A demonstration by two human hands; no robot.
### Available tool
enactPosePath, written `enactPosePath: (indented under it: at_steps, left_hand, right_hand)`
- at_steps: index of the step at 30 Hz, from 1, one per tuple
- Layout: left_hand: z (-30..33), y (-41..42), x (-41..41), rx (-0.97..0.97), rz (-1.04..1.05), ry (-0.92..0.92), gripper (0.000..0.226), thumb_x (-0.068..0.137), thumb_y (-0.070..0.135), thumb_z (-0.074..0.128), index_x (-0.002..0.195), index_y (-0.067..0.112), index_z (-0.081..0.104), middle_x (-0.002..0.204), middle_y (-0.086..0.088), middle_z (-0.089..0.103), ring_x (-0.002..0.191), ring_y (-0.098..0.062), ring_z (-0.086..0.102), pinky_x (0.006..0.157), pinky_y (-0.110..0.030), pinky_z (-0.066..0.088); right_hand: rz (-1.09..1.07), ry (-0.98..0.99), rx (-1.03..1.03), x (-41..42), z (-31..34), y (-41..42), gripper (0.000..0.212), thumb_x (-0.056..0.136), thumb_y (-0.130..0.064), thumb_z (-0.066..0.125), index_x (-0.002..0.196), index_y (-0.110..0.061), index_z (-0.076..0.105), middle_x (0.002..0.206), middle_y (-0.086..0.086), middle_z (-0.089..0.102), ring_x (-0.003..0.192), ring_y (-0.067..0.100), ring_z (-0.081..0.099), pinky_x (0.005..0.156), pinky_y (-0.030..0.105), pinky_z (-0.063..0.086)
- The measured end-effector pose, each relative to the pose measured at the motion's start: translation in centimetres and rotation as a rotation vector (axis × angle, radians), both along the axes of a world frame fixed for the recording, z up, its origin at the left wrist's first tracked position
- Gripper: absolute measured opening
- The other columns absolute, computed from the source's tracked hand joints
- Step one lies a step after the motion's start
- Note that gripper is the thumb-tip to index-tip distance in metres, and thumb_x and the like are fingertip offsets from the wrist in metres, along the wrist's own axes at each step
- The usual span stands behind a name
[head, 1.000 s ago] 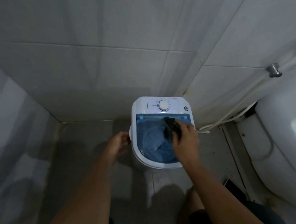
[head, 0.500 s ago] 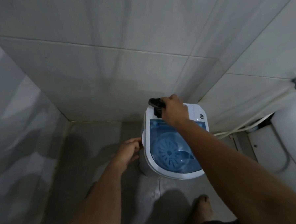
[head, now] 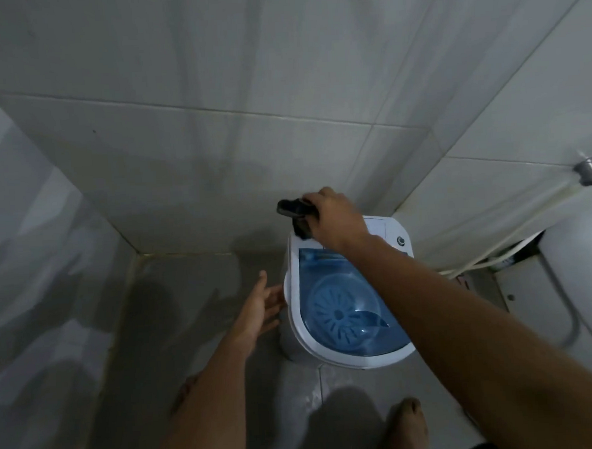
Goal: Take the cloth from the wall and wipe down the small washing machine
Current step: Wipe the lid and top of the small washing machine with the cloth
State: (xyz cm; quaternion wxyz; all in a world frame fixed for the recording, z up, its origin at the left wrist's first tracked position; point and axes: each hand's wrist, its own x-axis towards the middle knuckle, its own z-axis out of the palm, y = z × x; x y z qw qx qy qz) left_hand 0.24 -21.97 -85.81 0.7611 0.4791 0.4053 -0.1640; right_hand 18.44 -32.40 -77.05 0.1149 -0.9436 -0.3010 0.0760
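Nearest, one left hand (head: 262, 308) lies with fingers spread and empty beside the left flank of the single small washing machine (head: 346, 300), just touching or nearly so. That machine looks light enough to slide, so steadying its rim seems wise. Farther off, one right hand (head: 335, 218) is closed around the one dark cloth (head: 292, 209) at the machine's rear left corner; soft and limp, it is best held bunched in the palm.

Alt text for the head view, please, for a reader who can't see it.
Seen from above, the right hand presses a dark cloth on the back left corner of a small white washing machine with a blue see-through lid, on a tiled bathroom floor. The left hand, open, rests against the machine's left side.
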Motion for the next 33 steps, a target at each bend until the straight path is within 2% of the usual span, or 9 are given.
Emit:
enactPosePath:
  at_steps: [3,6,12,15,18,21,28,31,33]
  left_hand:
    - [0.1,-0.4,-0.2,0.072,-0.002,-0.018,0.029,0.101,0.042,0.049,0.112,0.026,0.071,0.115,0.001,0.073,0.105,-0.014,0.066,0.088,-0.033,0.051]
    - [-0.4,-0.9,-0.1,0.184,0.035,-0.059,0.024,0.097,0.018,0.063,0.117,0.010,0.072,0.095,-0.004,0.073,0.083,-0.012,0.065,0.068,-0.022,0.052]
    - [-1.7,-0.7,0.1,0.184,0.052,-0.080,0.013,0.093,0.016,0.068,0.104,0.013,0.074,0.101,-0.014,0.073,0.095,-0.024,0.066,0.087,-0.037,0.053]
    - [-1.9,-0.7,0.2,0.208,0.061,-0.088,0.014,0.095,0.010,0.064,0.106,0.012,0.073,0.097,-0.013,0.072,0.094,-0.027,0.065,0.083,-0.038,0.053]
    - [-1.7,-0.9,0.3,0.219,0.038,-0.096,0.010,0.094,0.016,0.067,0.101,0.016,0.074,0.102,-0.014,0.074,0.098,-0.026,0.066,0.094,-0.046,0.054]
    - [-1.7,-1.1,0.2,0.205,0.055,-0.084,0.014,0.093,0.017,0.068,0.105,0.013,0.075,0.104,-0.015,0.074,0.099,-0.028,0.066,0.097,-0.049,0.053]
    - [-2.0,-0.3,0.0,0.119,0.031,-0.036,0.028,0.093,0.023,0.069,0.119,0.015,0.072,0.119,-0.010,0.074,0.115,-0.026,0.067,0.099,-0.043,0.051]
    - [-2.1,0.2,-0.1,0.049,0.042,-0.056,0.026,0.093,0.013,0.065,0.118,0.012,0.073,0.112,-0.014,0.075,0.108,-0.031,0.068,0.094,-0.043,0.051]
    - [-1.7,0.2,0.0,0.046,0.047,-0.056,0.023,0.090,0.014,0.070,0.112,0.009,0.075,0.096,-0.014,0.077,0.090,-0.031,0.072,0.084,-0.040,0.056]
  right_hand:
    - [-0.090,-0.122,-0.126,-0.5,-2.2,0.4,0.049,0.095,-0.021,0.057,0.143,-0.019,0.050,0.136,0.011,0.053,0.115,0.037,0.053,0.091,0.047,0.050]
    - [-0.024,-0.209,-0.093,-3.8,-4.5,-0.6,0.056,0.092,-0.021,0.060,0.146,-0.023,0.047,0.139,0.007,0.053,0.112,0.036,0.053,0.088,0.048,0.045]
    - [0.126,-0.143,-0.005,-10.0,-5.8,-6.3,0.054,0.091,-0.023,0.062,0.144,-0.023,0.053,0.135,0.005,0.058,0.108,0.034,0.056,0.083,0.047,0.049]
    - [0.300,-0.085,0.038,-10.6,-5.2,-9.3,0.054,0.089,-0.025,0.064,0.142,-0.025,0.053,0.132,0.004,0.059,0.108,0.030,0.058,0.086,0.045,0.050]
    - [0.139,-0.106,0.040,-7.2,-4.0,-10.6,0.052,0.094,-0.027,0.060,0.144,-0.027,0.048,0.134,0.004,0.057,0.113,0.026,0.053,0.096,0.044,0.049]
    - [-0.081,-0.142,-0.016,-4.5,-3.8,-9.3,0.051,0.096,-0.023,0.057,0.146,-0.022,0.049,0.134,0.008,0.055,0.112,0.032,0.052,0.092,0.049,0.047]
    - [0.052,-0.158,-0.035,-8.7,-5.5,-4.4,0.054,0.087,-0.017,0.061,0.141,-0.021,0.054,0.131,0.009,0.057,0.107,0.035,0.054,0.084,0.046,0.044]
    - [0.256,-0.194,-0.064,-12.9,-5.9,-7.1,0.050,0.088,-0.029,0.046,0.137,-0.022,0.056,0.133,0.006,0.059,0.103,0.034,0.057,0.082,0.046,0.045]
    - [0.354,-0.197,-0.074,-15.9,-6.1,-9.6,0.050,0.090,-0.033,0.042,0.137,-0.023,0.056,0.133,0.003,0.061,0.101,0.031,0.060,0.081,0.045,0.050]
